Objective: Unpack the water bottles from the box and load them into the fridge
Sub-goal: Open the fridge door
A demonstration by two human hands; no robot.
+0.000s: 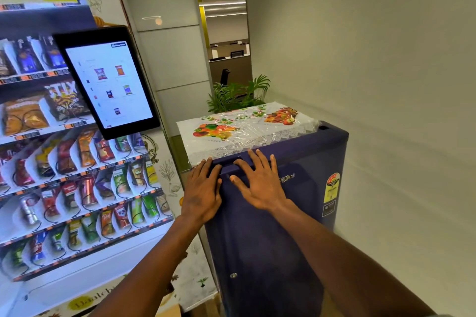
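A dark blue fridge (270, 252) stands in front of me with its door closed. My left hand (203, 188) lies flat on the door's upper left corner, fingers spread and reaching the top edge. My right hand (260, 183) presses flat on the upper door beside it, fingers apart. Neither hand holds anything. A corner of a cardboard box (170, 310) shows at the bottom edge, left of the fridge. No water bottles are visible.
A snack vending machine (77, 188) with a tilted touchscreen (108, 82) fills the left side, close to the fridge. A plastic-covered floral cloth (244, 128) lies on the fridge top. A plain wall (386, 85) runs along the right. A potted plant (237, 95) stands behind.
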